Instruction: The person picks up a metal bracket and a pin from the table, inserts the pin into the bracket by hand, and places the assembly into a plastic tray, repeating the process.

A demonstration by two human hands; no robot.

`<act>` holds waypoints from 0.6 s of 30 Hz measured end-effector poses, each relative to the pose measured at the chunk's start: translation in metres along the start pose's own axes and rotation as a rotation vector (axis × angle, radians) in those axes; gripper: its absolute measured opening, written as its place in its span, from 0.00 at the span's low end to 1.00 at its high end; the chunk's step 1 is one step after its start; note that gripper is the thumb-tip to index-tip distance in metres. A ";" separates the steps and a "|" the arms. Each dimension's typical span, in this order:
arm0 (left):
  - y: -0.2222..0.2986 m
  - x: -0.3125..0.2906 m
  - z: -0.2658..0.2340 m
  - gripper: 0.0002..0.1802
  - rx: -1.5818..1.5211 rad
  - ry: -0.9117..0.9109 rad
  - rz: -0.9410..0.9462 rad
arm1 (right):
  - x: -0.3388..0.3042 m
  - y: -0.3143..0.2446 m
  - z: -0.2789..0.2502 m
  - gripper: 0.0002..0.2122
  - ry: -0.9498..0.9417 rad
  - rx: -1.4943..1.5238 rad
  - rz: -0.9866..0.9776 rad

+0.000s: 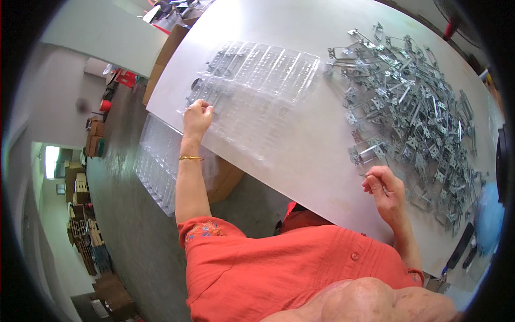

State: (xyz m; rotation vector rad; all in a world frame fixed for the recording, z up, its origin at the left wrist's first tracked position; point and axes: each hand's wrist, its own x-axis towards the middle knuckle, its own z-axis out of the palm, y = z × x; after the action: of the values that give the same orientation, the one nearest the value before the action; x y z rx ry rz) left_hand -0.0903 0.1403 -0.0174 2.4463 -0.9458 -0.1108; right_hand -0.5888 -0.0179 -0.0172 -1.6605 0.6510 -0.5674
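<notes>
My left hand (198, 119) is closed, fingertips pinched together at the near left edge of a clear plastic blister tray (289, 70). What its fingers hold, if anything, is hidden. Several grey metal brackets (214, 92) lie in the tray's left slots, just beyond the fingertips. My right hand (385, 192) pinches a thin metal piece whose end sticks out left of the fingers; the rest of it cannot be made out. Right beside that hand spreads a large loose heap of metal brackets (413, 107), with one bracket (371, 152) at its near left edge.
All this rests on a white table (279, 166). Below its left edge, more clear trays (155, 161) sit by a cardboard box (226, 180). A black-handled tool (460, 246) and a blue plastic bag (489, 219) lie at the right edge. Stacked boxes (95, 137) stand farther left.
</notes>
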 end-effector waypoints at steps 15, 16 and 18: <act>0.218 -0.135 0.105 0.09 -0.246 -0.130 0.829 | -0.003 -0.016 0.003 0.04 -0.317 -0.200 -0.279; 0.225 -0.141 0.110 0.13 -0.270 -0.172 0.864 | -0.005 -0.019 0.003 0.04 -0.307 -0.199 -0.274; 0.239 -0.150 0.119 0.17 -0.296 -0.219 0.909 | -0.008 -0.024 0.001 0.04 -0.364 -0.246 -0.336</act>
State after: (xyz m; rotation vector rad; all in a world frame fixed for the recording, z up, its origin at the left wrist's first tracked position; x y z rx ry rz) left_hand -0.3785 0.0365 -0.0196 1.5715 -1.8829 -0.1800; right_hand -0.5910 -0.0082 0.0058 -2.0599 0.1796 -0.4147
